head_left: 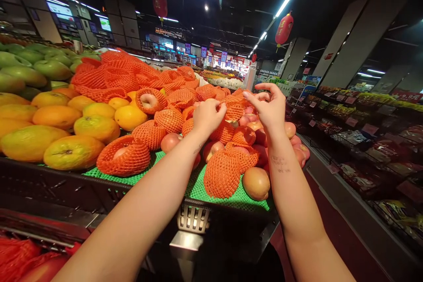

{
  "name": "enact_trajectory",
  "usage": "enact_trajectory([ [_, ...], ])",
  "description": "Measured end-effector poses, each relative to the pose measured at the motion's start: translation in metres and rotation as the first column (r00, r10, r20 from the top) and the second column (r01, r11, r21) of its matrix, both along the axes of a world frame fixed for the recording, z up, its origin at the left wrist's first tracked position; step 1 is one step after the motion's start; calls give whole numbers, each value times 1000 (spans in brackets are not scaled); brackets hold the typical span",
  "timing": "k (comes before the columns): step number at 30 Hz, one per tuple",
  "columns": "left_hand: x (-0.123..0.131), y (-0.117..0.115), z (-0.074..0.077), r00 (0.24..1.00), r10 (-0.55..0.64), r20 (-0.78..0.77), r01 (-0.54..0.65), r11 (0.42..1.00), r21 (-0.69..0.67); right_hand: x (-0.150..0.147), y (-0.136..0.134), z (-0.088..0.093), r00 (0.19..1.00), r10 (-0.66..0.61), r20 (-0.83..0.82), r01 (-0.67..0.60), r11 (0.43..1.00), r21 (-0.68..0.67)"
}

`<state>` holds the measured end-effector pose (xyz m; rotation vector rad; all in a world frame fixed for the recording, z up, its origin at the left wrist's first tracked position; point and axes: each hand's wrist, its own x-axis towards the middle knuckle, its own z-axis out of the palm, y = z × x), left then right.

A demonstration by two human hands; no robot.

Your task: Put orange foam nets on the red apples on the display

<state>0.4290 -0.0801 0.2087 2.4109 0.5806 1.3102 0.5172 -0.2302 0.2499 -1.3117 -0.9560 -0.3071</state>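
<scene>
Both my hands reach over a heap of apples, many wrapped in orange foam nets. My left hand [209, 116] has its fingers curled in with thumb and forefinger close together; what lies in them, if anything, is hidden. To its right, my right hand [271, 105] is raised with fingers bent and apart, its thumb tip at the edge of a foam net [235, 109] between the hands. Below them, a large foam net [223, 175] lies beside a bare yellowish-brown fruit [257, 183] at the front edge. An open-ended net [123, 157] sits left of my left forearm.
Mangoes [73, 152] are piled left, with green fruit [29, 68] behind. Green mesh matting [197, 185] lines the stand, and a grey plastic basket [193, 219] is below its edge. Shelves of packaged goods [363, 134] line the right, across an aisle.
</scene>
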Motion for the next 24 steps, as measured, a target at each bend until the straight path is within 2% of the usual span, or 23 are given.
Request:
enact_trajectory([
  [2, 0, 0, 0, 998, 56, 7, -55, 997, -55, -5, 3, 0, 995, 83, 59, -80, 995, -54],
  [4, -1, -1, 1, 996, 78, 29, -75, 993, -95, -7, 7, -2, 977, 195, 85, -178, 968, -180],
  [6, -1, -1, 2, 996, 59, 73, -52, 995, -88, -6, 12, -5, 965, 259, 46, -236, 931, -279],
  [7, -1, -2, 2, 995, 28, 100, -22, 998, -61, -5, 15, -6, 966, 259, 0, -248, 926, -285],
  [10, 0, -5, 1, 978, -151, 146, 137, 985, 100, -2, 21, -9, 943, 253, -218, -289, 944, -156],
  [13, 2, -8, -2, 941, -318, 113, 281, 924, 261, 2, 25, -8, 838, 324, -439, -340, 939, 46],
  [16, 4, -10, -4, 913, -403, 65, 360, 871, 335, 9, 27, -5, 748, 333, -574, -255, 943, 214],
  [18, 4, -12, -4, 884, -468, -12, 449, 840, 305, 13, 28, -3, 697, 397, -598, -278, 917, 285],
  [21, 2, -15, -1, 812, -551, -191, 579, 802, 146, 13, 29, -2, 620, 549, -560, -449, 834, 320],
  [22, 0, -15, 1, 803, -546, -239, 580, 807, 106, 12, 29, -3, 612, 576, -541, -490, 814, 312],
  [24, -6, -12, 4, 832, -459, -311, 507, 857, 92, 6, 30, -6, 633, 594, -497, -532, 800, 279],
])
